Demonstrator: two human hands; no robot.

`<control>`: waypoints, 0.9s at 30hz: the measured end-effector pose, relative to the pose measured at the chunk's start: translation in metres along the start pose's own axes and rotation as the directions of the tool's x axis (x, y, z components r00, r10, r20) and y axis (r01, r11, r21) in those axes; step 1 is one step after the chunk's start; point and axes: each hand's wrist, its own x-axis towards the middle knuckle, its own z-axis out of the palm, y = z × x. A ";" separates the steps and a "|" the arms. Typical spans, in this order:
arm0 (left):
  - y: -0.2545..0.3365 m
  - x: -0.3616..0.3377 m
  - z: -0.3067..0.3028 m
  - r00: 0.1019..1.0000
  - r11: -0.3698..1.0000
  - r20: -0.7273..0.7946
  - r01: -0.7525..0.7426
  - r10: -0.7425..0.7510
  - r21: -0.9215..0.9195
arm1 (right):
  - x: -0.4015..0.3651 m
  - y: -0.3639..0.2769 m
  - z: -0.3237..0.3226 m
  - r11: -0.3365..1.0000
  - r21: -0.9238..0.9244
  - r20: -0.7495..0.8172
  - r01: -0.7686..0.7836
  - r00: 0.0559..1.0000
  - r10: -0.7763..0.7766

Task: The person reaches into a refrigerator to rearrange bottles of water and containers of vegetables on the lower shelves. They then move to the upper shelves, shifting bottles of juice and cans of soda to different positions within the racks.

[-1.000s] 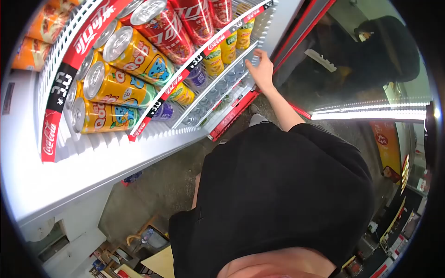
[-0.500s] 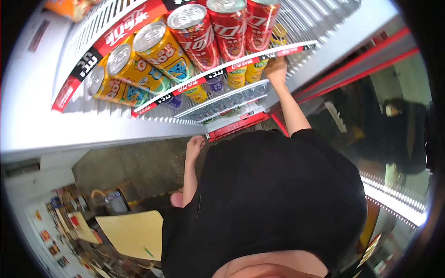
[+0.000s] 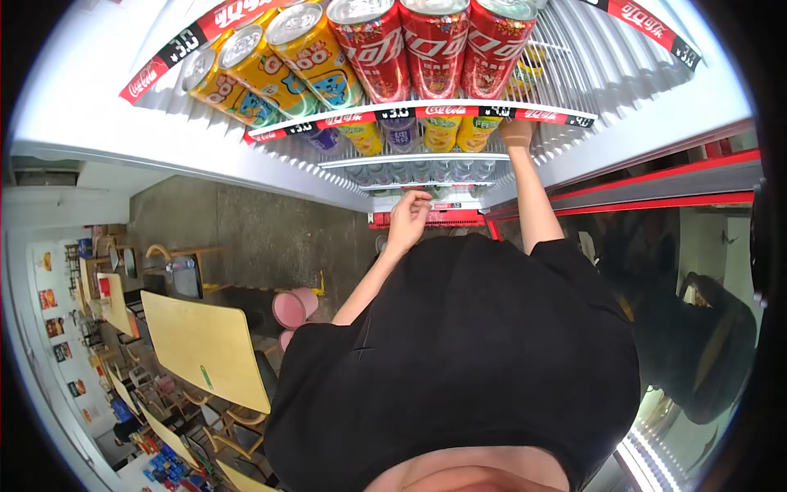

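My right hand (image 3: 516,133) reaches into the drinks fridge under the upper shelf's front strip, at the right end of the row of yellow cans (image 3: 476,134). Its fingers are mostly hidden by the strip and the shelf, so what they touch does not show. Lower down, my left hand (image 3: 411,215) hangs in front of the bottom of the fridge, fingers loosely bent and slightly apart, with nothing visible in them. Above, red cola cans (image 3: 436,49) and orange cans with a blue cartoon (image 3: 316,61) stand on the upper shelf.
Red price strips (image 3: 443,110) edge the fridge shelves. Clear bottles (image 3: 422,171) line a lower shelf. To the right is the opened glass door (image 3: 656,238) with its red frame. Behind on the left stand a pale table (image 3: 201,344), chairs and a pink bin (image 3: 293,308).
My left hand has risen and moved right, toward the fridge front. My right hand has gone further in behind the shelf strip. The view has turned and shifted.
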 end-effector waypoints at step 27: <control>0.095 0.077 0.039 0.928 0.729 0.125 -0.355 0.352 0.585 | -0.058 -0.056 -0.059 0.932 0.286 0.061 -0.222 0.975 0.214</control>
